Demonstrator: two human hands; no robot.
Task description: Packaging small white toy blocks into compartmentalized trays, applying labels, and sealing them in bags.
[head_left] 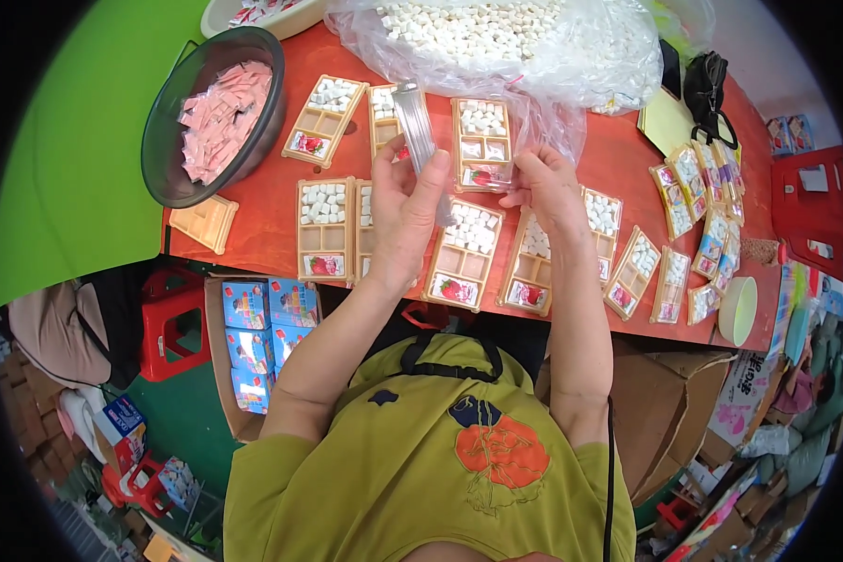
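Observation:
My left hand [410,211] is closed around a stack of thin clear plastic covers [415,117], which stands up from between thumb and fingers. My right hand [548,187] pinches the edge of a clear plastic cover at the lower right corner of a tan compartment tray [483,150]. White marshmallow-like cubes fill that tray's top section, with small white pieces in the middle and a strawberry-printed packet at the bottom. Below it, between my hands, lies another tray [461,253] with cubes and a packet; its middle compartments are bare. My left hand partly hides a tray behind it.
A dark basin [150,140] of pink sachets stands at the left. A large clear bag [618,56] of white cubes lies at the back. More filled trays [325,229] cover the red table, several standing at the right near a green bowl [738,309]. A carton [217,328] holds blue boxes below.

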